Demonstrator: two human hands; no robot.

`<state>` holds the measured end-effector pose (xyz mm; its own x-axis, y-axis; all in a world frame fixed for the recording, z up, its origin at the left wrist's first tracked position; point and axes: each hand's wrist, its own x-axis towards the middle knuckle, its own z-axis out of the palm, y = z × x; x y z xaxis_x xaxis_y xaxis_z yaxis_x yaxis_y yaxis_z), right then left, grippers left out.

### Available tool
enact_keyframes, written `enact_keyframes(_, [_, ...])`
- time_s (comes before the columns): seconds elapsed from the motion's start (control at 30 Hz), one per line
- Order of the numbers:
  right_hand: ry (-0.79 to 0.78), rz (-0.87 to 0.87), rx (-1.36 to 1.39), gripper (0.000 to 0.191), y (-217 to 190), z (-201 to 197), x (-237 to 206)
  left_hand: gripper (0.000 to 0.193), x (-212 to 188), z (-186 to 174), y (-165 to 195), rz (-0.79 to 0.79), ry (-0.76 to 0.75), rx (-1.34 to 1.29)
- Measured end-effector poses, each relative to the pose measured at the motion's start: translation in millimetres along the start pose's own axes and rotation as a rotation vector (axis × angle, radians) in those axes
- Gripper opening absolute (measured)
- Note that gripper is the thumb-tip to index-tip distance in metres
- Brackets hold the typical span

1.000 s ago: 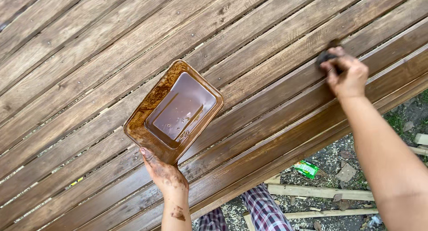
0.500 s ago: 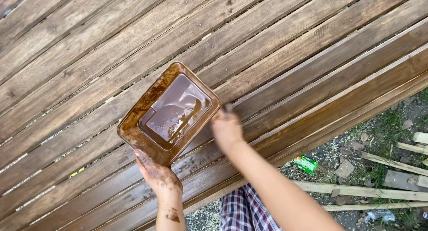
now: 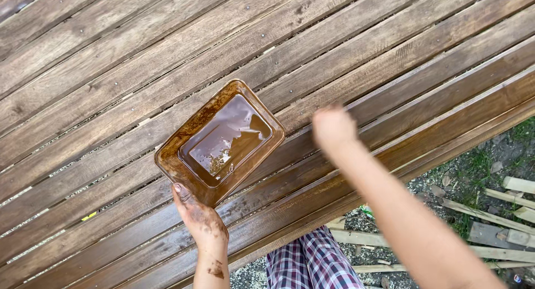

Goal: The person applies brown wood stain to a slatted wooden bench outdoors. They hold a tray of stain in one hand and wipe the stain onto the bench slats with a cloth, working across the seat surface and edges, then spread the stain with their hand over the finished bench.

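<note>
Wooden slats made up the table (image 3: 390, 49), the biggest thing in view, planks running diagonally from near left to far right. Near-edge boards looked darker and wet with stain; farther boards were paler and drier. Nail heads and thin gaps showed between planks.

Next in size, the tray (image 3: 167, 155), a rectangular plastic tub smeared brown, sat flat on the slats near the middle. Its long axis ran the same diagonal as the planks. Dark stain liquid (image 3: 225, 138) pooled in its bottom.

Right hand (image 3: 332, 127) hung over the planks just right of the tray's far-right end, apart from it, motion-blurred. Could not tell whether its grip was spread or pinching anything. The forearm came in from the near right corner.

Left hand (image 3: 202, 221), stained brown, sat at the tray's near corner. Its grip was pressed on the rim, thumb on the lip, other fingers hidden under or behind. So the left hand was touching the tray and the right was only close beside it, the tray lying left of the right hand.

Beyond the table's near edge, plaid trousers (image 3: 312, 264) showed below, then gravel ground (image 3: 446, 188) with grass and loose wood offcuts (image 3: 518, 211) at the right. Outdoors, daylight.
</note>
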<state>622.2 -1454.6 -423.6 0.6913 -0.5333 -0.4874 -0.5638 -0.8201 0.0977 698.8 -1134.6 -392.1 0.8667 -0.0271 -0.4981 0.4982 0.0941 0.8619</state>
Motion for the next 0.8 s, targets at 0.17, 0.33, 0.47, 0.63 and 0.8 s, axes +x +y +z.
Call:
enact_keyframes(0.17, [-0.284, -0.27, 0.024, 0.024, -134, 19, -18, 0.063, 4, 6, 10, 0.024, 0.075, -0.002])
enact_keyframes(0.33, [-0.187, -0.16, 0.036, 0.029, -75, 16, -6, 0.066, 8, 6, 29, -0.005, 0.089, 0.01])
enact_keyframes(0.47, [-0.032, 0.11, 0.302, 0.033, 5, -3, -3, 0.069, 0, 2, 31, 0.116, -0.029, -0.002])
enact_keyframes(0.63, [0.472, 0.149, 0.394, 0.019, 55, 17, -14, 0.071, 1, -15, 21, 0.074, 0.013, -0.088])
enact_keyframes(0.8, [0.435, 0.234, 0.341, 0.02, -4, 103, -77, 0.065, -4, -47, 7, 0.154, 0.001, 0.066])
